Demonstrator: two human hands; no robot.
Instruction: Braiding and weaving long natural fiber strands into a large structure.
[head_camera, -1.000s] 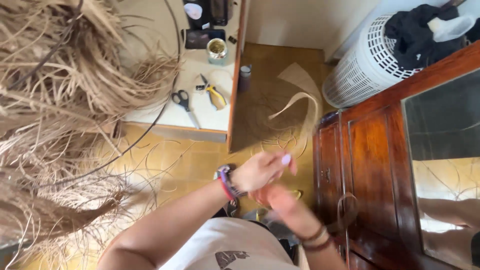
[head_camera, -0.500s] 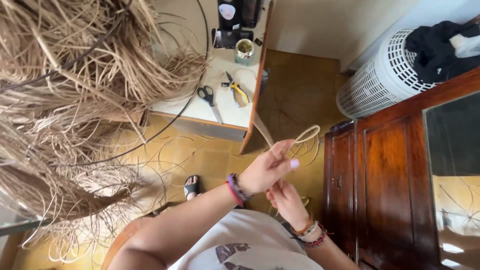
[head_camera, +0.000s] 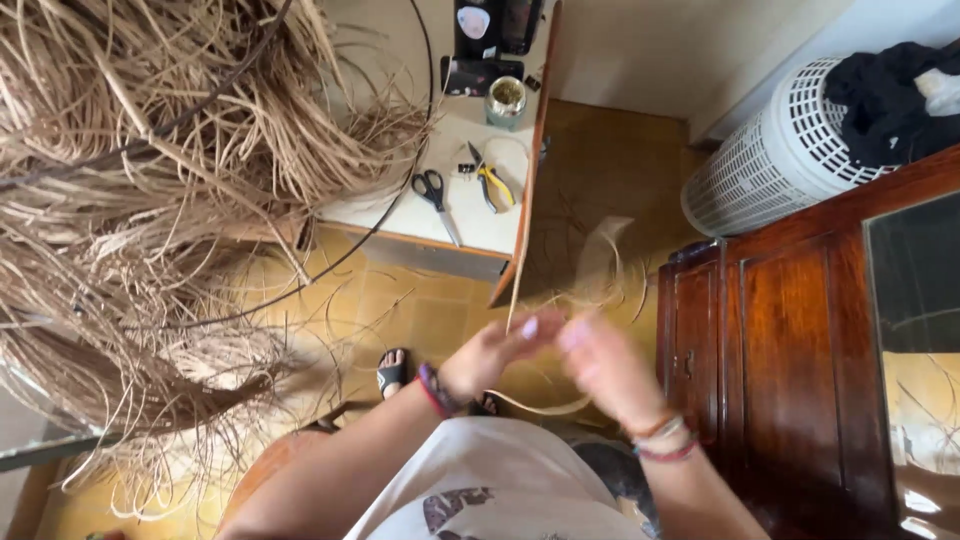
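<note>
A pale flat straw strand (head_camera: 600, 262) loops up in front of me, blurred with motion. My left hand (head_camera: 492, 352) pinches it near its lower end, fingers closed on it. My right hand (head_camera: 603, 362) is right beside the left, also blurred, with its fingers on the same strand. Both wrists carry bead bracelets. A great tangle of dry straw fibres (head_camera: 160, 200) hangs at the left, apart from both hands.
A white table (head_camera: 470, 215) ahead holds black-handled scissors (head_camera: 434, 192), yellow-handled pliers (head_camera: 492, 183), a small jar (head_camera: 506, 98) and a dark device (head_camera: 490, 40). A white perforated basket (head_camera: 775, 160) with dark clothes stands right, above a dark wooden cabinet (head_camera: 790, 340). My sandalled foot (head_camera: 392, 372) rests on yellow tiles.
The view has shifted, so the table sits further right. My hands have come together around the strand, and its loop has swung up and to the right.
</note>
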